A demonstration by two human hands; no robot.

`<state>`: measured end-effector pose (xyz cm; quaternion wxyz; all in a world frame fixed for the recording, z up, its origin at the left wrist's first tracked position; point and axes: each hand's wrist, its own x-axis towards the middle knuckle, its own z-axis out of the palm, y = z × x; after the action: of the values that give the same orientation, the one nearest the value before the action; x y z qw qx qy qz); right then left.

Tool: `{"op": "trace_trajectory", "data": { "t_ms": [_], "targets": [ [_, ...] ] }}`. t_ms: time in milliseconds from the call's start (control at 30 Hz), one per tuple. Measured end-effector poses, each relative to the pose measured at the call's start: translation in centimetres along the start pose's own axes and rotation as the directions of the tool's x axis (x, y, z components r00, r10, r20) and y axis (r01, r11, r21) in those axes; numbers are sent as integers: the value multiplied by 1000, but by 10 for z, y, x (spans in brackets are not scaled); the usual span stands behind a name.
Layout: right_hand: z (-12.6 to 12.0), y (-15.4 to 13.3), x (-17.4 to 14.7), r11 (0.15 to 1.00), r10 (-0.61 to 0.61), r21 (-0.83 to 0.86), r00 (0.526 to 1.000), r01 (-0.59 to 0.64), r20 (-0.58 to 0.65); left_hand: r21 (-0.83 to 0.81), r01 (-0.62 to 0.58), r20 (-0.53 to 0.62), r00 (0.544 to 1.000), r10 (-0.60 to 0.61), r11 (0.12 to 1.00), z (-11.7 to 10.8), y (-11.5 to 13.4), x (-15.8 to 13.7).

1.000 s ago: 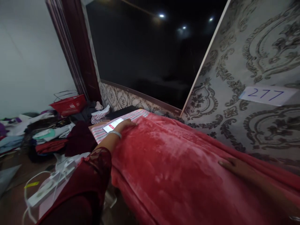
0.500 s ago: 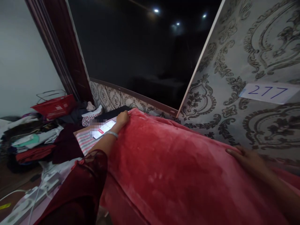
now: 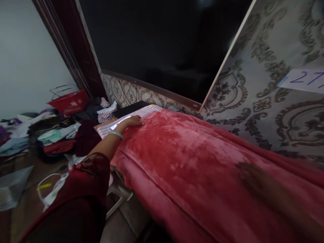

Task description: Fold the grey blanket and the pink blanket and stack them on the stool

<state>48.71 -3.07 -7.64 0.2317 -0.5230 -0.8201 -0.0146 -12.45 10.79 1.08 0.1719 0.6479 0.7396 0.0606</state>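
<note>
Two hands (image 3: pixel 132 121) (image 3: pixel 257 177), one blanket (image 3: pixel 182 152), one phone (image 3: pixel 119 123)

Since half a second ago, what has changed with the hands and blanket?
The left hand seems to have released the far corner of the red blanket and rests on top. The blanket lies flatter, uncovering more striped cloth. The right hand, blurred, is over its top, not its far edge. The phone stays on the cloth.

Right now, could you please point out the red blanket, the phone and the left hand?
Red blanket (image 3: pixel 184 158): head view, middle of its upper side.
Phone (image 3: pixel 118 124): head view, its lit screen.
Left hand (image 3: pixel 131 122): head view, back of the hand.
</note>
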Motion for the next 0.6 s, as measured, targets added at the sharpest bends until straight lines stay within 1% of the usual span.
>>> {"op": "trace_trajectory", "data": {
  "t_ms": [67, 133, 200, 267, 333, 433, 500, 600],
  "targets": [
    [0, -38, -43, 990, -63, 134, 995, 53, 73, -11, -14, 32, 999, 14, 1000, 3, -16, -21],
    [1, -73, -86, 968, -90, 243, 987, 56, 131, -28, -15, 51, 999, 16, 999, 7, -32, -44],
    [2, -101, -122, 967, -93, 250, 984, 53, 149, -21, 12, 46, 999, -11, 1000, 13, -47, -65],
    [2, -120, -146, 985, -79, 162, 988, 56, 136, 19, 53, 16, 998, -53, 998, 17, -60, -81],
    [2, -132, -160, 996, -72, 66, 992, 65, 108, 55, 68, -7, 998, -68, 996, 21, -67, -93],
    [0, -138, -166, 995, -82, -58, 993, 87, 79, 85, 77, -40, 996, -74, 993, 18, -67, -101],
    [-1, -137, -166, 985, -86, -148, 995, 92, 46, 118, 79, -87, 994, -69, 990, 10, -63, -102],
    [-2, -134, -165, 979, -83, -188, 997, 80, -7, 154, 45, -189, 982, -15, 987, -8, -56, -103]
  ]
}}
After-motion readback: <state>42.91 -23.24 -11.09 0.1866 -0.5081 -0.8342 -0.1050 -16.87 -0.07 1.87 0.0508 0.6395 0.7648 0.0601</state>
